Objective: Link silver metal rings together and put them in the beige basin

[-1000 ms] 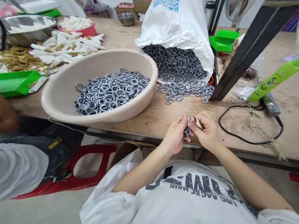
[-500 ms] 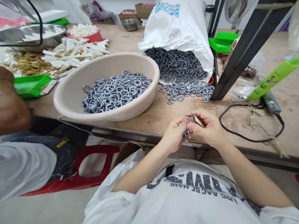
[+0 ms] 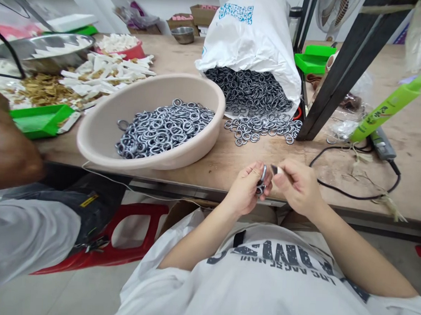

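Observation:
My left hand (image 3: 244,188) is closed on a few grey rings (image 3: 263,174), which stick out between thumb and fingers above the table's front edge. Just right of it, my right hand (image 3: 300,187) is closed around a small blade (image 3: 274,169). Only the blade's dark tip shows, pointing toward the rings with a small gap between. A beige basin (image 3: 109,118) to the left holds a heap of similar rings (image 3: 162,131). More loose rings (image 3: 262,128) spill onto the table from a white sack (image 3: 254,32) lying open ahead.
A co-worker's arm (image 3: 11,150) rests at the left, near a green tray (image 3: 38,120) and white strips (image 3: 104,77). A dark metal post (image 3: 347,75) rises from the table (image 3: 227,165). On the right lie a black cable (image 3: 351,194) and a green packet (image 3: 388,109).
My right hand has drawn slightly right and down, away from the left hand, with the blade. One ring now stands more upright in my left fingers. The co-worker's arm has shifted slightly.

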A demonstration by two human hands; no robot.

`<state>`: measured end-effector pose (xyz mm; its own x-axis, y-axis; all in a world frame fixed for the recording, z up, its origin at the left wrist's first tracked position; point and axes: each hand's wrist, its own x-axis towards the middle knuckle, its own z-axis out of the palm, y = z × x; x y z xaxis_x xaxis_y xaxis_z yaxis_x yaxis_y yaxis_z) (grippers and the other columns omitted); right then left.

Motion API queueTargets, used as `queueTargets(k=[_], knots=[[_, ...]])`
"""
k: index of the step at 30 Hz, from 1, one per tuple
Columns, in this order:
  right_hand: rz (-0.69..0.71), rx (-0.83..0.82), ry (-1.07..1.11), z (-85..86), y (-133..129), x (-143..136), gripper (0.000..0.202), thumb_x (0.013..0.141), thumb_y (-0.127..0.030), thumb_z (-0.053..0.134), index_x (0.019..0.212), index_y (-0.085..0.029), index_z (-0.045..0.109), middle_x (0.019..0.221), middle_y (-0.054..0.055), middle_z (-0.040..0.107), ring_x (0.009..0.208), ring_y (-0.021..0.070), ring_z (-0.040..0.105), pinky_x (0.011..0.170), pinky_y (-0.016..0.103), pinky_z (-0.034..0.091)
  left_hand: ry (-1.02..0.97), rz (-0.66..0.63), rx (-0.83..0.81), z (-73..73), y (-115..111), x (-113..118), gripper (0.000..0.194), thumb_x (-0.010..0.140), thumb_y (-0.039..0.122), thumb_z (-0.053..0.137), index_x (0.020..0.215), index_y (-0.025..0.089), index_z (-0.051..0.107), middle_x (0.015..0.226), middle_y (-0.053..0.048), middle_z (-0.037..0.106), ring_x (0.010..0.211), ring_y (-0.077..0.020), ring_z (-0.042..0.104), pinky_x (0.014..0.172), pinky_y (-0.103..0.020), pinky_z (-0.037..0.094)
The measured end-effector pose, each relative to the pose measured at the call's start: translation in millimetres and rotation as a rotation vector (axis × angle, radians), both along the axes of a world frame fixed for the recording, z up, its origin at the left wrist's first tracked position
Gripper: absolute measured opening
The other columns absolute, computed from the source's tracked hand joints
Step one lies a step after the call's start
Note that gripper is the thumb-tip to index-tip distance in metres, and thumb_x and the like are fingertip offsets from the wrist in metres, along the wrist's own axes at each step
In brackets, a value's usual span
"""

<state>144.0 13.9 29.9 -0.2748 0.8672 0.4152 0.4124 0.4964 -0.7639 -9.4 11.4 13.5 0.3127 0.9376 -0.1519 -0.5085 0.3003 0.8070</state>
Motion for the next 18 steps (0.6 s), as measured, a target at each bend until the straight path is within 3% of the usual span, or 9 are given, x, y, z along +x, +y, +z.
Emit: queueTargets(k=[2, 6, 13, 18], knots=[[0.017, 0.095, -0.172, 2.4, -5.8, 2.2, 0.034, 0.097, -0.044, 0.054, 0.073, -0.02, 0.058, 0.07, 0.001, 0.055, 0.066, 0.0143, 0.051, 0.061, 0.03, 0.034, 0.005, 0.013, -0.022, -0.7, 0.7, -0.4, 0.047, 0.078, 0.059, 0.071, 0.073, 0.018, 0.051, 0.055, 0.005, 0.048, 0.041, -0.0063, 0.044, 0.034, -0.016, 0.03], [0.002, 0.142, -0.286, 1.3, -9.8, 1.5, 0.035, 0.098, -0.044, 0.053, 0.073, -0.021, 0.059, 0.07, 0.001, 0.056, 0.064, 0.0138, 0.05, 0.062, 0.029, 0.033, 0.006, 0.017, -0.047, -2.9, 1.2, 0.5, 0.046, 0.077, 0.059, 0.072, 0.076, 0.018, 0.052, 0.055, 0.006, 0.048, 0.04, -0.0055, 0.042, 0.033, -0.016, 0.028], [-0.03, 0.166, -0.35, 0.5, -8.8, 2.5, 0.041, 0.096, -0.047, 0.054, 0.065, -0.02, 0.055, 0.063, 0.0, 0.054, 0.059, 0.0131, 0.046, 0.059, 0.029, 0.029, 0.031, 0.021, -0.043, -7.4, 2.1, 0.6, 0.048, 0.076, 0.06, 0.073, 0.074, 0.018, 0.052, 0.052, 0.007, 0.045, 0.039, -0.0049, 0.04, 0.033, -0.016, 0.027], [0.049, 0.034, -0.271, -0.1, -7.7, 0.4, 0.04, 0.098, -0.043, 0.053, 0.066, -0.02, 0.061, 0.063, 0.0, 0.056, 0.059, 0.0125, 0.048, 0.06, 0.029, 0.03, 0.049, 0.004, -0.055, -9.3, 6.0, -1.8, 0.048, 0.074, 0.06, 0.074, 0.074, 0.017, 0.052, 0.054, 0.007, 0.046, 0.039, -0.0051, 0.042, 0.032, -0.016, 0.028]])
